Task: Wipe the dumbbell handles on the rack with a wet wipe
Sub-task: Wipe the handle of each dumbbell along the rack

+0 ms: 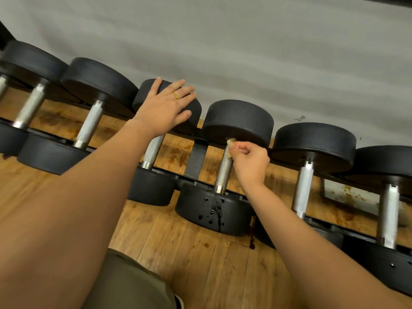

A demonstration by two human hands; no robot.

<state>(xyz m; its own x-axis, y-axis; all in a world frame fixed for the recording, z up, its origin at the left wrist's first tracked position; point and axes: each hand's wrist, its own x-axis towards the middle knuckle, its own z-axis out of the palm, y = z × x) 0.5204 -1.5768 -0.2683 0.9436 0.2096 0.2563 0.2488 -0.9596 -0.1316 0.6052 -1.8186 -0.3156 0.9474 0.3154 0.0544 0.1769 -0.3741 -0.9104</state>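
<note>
While my right hand (249,161) pinches wet wipe (230,144) against top of handle (224,172): wiping step, mid-rack. Left hand (166,105) spread flat on neighbouring dumbbell head (196,112), bracing. Next, I judge: drag wipe down knurled bar, work round it. Far head (238,117) crowds my fingers; drips (215,207) on near head (191,210); more handles right.

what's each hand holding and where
Right hand pinches the wipe between thumb and fingertips, one end poking out, against a dumbbell handle. Left hand holds nothing, lying flat on a dumbbell head.
</note>
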